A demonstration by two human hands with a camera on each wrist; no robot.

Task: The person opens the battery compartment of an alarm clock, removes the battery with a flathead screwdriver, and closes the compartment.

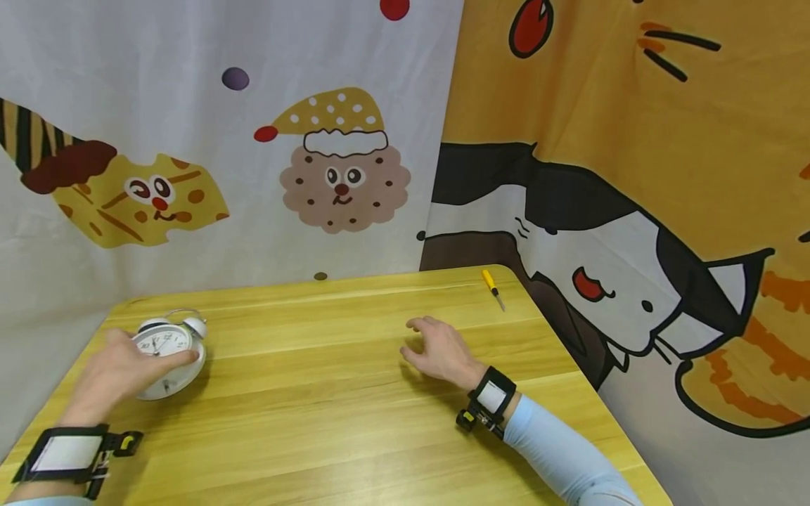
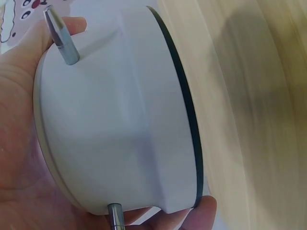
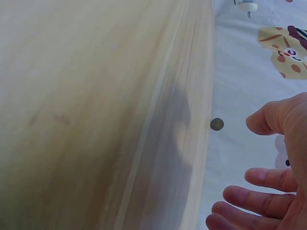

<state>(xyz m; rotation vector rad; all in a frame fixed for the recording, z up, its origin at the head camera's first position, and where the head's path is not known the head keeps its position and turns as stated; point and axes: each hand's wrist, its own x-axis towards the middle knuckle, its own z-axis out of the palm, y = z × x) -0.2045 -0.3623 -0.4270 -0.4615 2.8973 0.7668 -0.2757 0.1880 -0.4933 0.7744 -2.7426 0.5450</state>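
A round white twin-bell alarm clock (image 1: 166, 344) is in my left hand (image 1: 117, 369) over the left side of the table. Thumb and fingers grip the clock around its rim, and its dial faces up toward the head camera. The left wrist view shows the clock's white casing (image 2: 110, 120) and two metal legs, with the table a little apart from it. My right hand (image 1: 439, 351) hovers over the middle right of the table, holding nothing. In the right wrist view its fingers (image 3: 259, 199) are loosely spread, thumb apart.
A yellow-handled screwdriver (image 1: 490, 282) lies near the far right corner of the wooden table (image 1: 304, 422). Cartoon-printed curtains (image 1: 253, 246) hang right behind the table and along its right side. Both wrists carry strapped cameras.
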